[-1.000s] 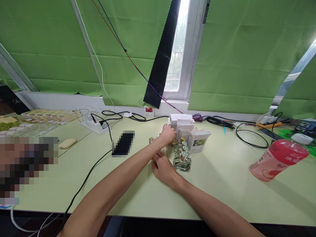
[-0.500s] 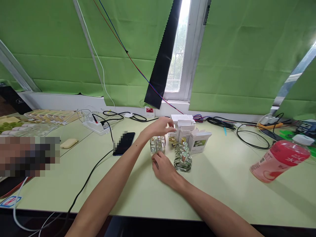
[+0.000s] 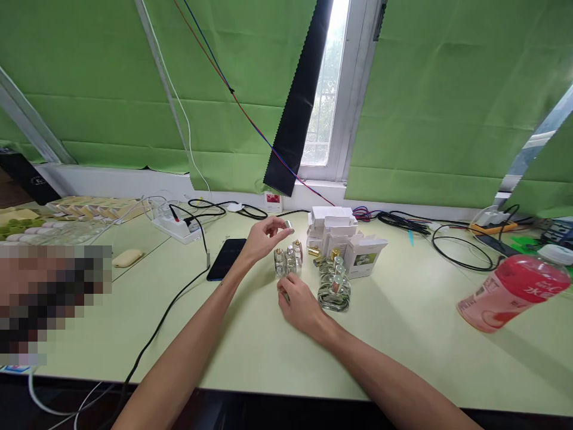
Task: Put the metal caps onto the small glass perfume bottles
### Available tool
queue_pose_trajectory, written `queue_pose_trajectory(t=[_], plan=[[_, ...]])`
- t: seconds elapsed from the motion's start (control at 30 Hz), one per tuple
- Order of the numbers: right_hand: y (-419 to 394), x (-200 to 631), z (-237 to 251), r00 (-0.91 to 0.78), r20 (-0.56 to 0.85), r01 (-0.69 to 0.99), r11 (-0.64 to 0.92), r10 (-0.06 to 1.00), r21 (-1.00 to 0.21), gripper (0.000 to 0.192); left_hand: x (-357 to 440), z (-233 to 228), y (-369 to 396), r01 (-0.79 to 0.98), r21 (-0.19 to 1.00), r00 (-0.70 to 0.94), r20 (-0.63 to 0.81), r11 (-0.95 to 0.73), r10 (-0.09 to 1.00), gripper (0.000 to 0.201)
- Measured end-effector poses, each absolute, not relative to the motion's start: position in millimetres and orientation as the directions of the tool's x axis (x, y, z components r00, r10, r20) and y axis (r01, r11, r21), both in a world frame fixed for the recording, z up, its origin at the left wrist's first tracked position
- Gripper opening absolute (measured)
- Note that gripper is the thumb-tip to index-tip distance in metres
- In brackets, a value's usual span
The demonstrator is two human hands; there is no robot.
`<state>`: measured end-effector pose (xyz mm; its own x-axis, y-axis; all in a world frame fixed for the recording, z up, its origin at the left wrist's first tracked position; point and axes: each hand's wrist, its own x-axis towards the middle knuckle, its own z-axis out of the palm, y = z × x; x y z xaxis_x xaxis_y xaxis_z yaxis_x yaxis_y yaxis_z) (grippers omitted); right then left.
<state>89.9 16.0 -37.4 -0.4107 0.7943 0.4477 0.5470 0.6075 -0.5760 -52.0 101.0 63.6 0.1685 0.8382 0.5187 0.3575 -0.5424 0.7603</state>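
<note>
While the left hand point(image 3: 264, 239) hung raised above the tabletop point(image 3: 403, 334), its thumb and forefinger pinched a small silvery cap point(image 3: 289, 224), lifted clear of the glass, seemingly so it could be turned and seen. Right hand point(image 3: 301, 303) lay low on the tabletop, fingers curled in against the base of three small clear bottles point(image 3: 287, 260), probably steadying them; whether it gripped one could not be told. These bottles stood upright and close together, clear glass with metal necks, one gold-topped. Just right of them sat a second cluster of bottles point(image 3: 333, 288), rounder, silver-capped, with loose gold caps point(image 3: 323, 258) behind. White cartons point(image 3: 347, 239) stood open at the back, one flap-out box nearest. Farther out: dark phone point(image 3: 227, 258) to the left, power strip point(image 3: 176, 227) and cables beyond, pink bottle point(image 3: 510, 292) tilted at far right.
</note>
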Motion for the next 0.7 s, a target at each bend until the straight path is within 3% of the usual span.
queue_pose_trajectory(t=[0.43,0.7], plan=[[19.0,90.1,-40.1,-0.402,0.466,0.510,0.615,0.788,-0.601,0.015,-52.2,53.2,94.6,0.424,0.701,0.123,0.583,-0.573,0.803,0.044],[18.7,90.8,-38.9,-0.401,0.451,0.514,0.603,0.798,-0.610,0.015,-52.7,48.8,98.3,0.391,0.760,0.119,0.517,-0.519,0.847,0.045]])
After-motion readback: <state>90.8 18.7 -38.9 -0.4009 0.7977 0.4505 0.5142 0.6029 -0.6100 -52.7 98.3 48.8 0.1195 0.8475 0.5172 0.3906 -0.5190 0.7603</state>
